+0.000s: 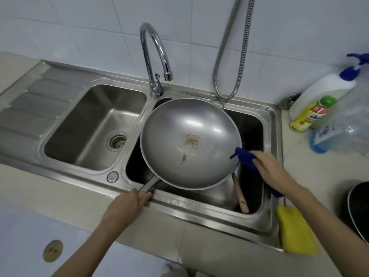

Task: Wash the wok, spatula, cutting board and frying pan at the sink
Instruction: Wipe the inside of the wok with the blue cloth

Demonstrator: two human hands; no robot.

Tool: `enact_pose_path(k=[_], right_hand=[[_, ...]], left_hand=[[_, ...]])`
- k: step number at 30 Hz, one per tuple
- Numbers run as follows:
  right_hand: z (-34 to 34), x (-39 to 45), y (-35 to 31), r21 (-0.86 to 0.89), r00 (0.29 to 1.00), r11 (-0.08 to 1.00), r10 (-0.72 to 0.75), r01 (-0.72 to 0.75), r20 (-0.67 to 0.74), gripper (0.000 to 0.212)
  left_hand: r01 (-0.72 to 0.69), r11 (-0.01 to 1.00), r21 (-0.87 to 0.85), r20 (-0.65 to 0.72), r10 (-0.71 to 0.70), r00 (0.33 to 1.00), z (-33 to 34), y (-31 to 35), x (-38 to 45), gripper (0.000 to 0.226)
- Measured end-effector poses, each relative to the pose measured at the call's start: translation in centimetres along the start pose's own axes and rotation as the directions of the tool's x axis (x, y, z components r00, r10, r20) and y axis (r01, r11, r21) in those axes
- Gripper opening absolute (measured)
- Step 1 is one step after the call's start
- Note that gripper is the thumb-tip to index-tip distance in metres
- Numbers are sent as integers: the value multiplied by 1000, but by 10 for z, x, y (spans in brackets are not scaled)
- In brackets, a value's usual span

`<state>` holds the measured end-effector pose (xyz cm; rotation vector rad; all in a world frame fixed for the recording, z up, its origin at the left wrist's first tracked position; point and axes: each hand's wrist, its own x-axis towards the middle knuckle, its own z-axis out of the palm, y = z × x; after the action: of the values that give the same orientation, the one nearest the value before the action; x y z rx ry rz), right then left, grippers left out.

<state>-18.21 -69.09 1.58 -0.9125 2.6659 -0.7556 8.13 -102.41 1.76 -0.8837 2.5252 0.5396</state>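
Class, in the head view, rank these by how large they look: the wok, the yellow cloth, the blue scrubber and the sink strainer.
1. wok
2. yellow cloth, though it lies nearer the camera
3. blue scrubber, partly hidden under the right hand, so unsure
4. sink strainer

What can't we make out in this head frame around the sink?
- Right basin floor and drain: hidden under the round steel wok.
- Wooden-handled utensil: its working end is covered by the wok, so its type is unclear.
- Black round pan: cut off by the right edge.
- Right hand fingers: hidden behind the blue scrubbing cloth.
- Bottle labels: blurred, unreadable.
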Motion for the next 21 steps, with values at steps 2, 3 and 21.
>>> enact_pose_path(k=[2, 3, 21], right_hand=[[-22, -13, 17, -9, 964, 992, 118, -123, -238, 25], [-31, -19, 23, -17, 929, 981, 176, -192, -327, 23], [25, -51, -70, 33, 821, 889, 435, -456, -371, 59]], left_hand=[[-90, 986, 140, 42, 85, 996, 0, -3, 2, 49], [-120, 977, 176, 59, 111, 992, -1, -1, 0, 46], [-94, 992, -80, 14, 96, 995, -11, 7, -30, 41]])
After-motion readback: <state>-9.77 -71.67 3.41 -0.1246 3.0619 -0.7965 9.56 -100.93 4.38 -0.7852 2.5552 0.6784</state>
